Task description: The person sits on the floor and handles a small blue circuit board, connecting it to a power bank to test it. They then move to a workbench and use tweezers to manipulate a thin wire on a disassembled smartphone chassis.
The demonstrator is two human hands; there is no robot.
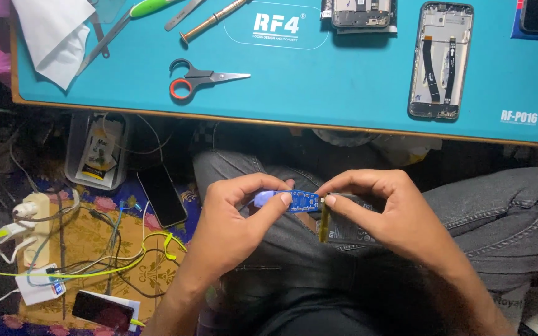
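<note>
Head view, left hand (239, 211): I see it closed in a pinch on the small blue circuit board (301, 201), thumb and fingers at its pale plastic end.
Head view, right hand (388, 214): I see it curled around the flat dark phone battery (344, 225), with its fingertips (330, 200) touching the board's right end.
Where the board lies: between my two hands, over the lap in grey jeans, below the worktop's near edge.
Board's long axis: it runs left to right, nearly level, from the left hand's pinch toward the right hand's fingertips.
Battery against board: the battery sits just under and to the right of the board; its yellowish left edge stands roughly upright below the board's right end. I cannot tell whether the two touch.
Which hand is nearer: both touch the board; the left carries most of it, the right meets only its tip.
Worktop (344, 93): a blue mat well above the hands, with red-handled scissors (202, 78) at left and an opened phone frame (439, 60) at right.
Floor at left: a dark phone (162, 195) lies beside tangled cables, well apart from the hands.
</note>
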